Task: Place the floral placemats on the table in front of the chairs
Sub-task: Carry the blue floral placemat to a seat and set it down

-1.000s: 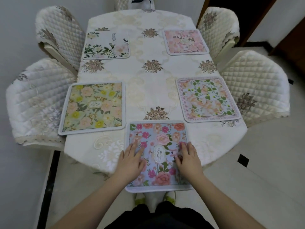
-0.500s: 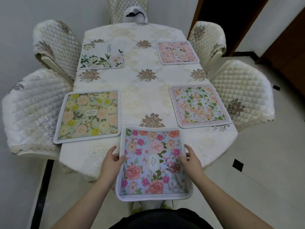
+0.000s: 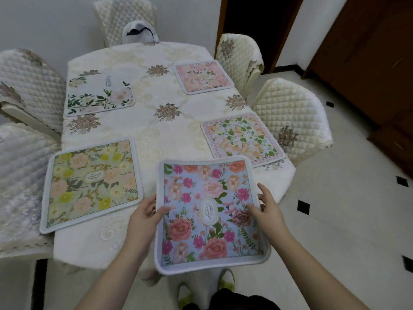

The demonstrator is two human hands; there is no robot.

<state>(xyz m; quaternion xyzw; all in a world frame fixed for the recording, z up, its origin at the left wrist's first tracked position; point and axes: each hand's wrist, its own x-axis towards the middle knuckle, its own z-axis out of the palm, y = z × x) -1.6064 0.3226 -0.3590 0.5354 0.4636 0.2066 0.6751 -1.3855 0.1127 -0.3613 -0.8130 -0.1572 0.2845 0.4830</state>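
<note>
A blue floral placemat (image 3: 210, 211) with pink and red roses is lifted off the near end of the table (image 3: 156, 135), bowed upward. My left hand (image 3: 145, 217) pinches its left edge, thumb on top. My right hand (image 3: 267, 209) pinches its right edge. The remaining mats lie flat on the table: a yellow-green mat (image 3: 91, 185) near left, a white mat with green leaves (image 3: 100, 95) far left, a pink mat (image 3: 203, 77) far right, and a peach-and-green mat (image 3: 242, 139) near right.
Quilted cream chairs stand round the table: two at the left (image 3: 31, 90), two at the right (image 3: 292, 115), one at the far end (image 3: 125, 16) with a white bag (image 3: 139, 34) on it. A dark doorway (image 3: 257, 25) is behind. Pale floor tiles lie to the right.
Both hands went from pressing flat on the blue mat to gripping its side edges. The mat has come up off the table toward me, and my view has shifted right.
</note>
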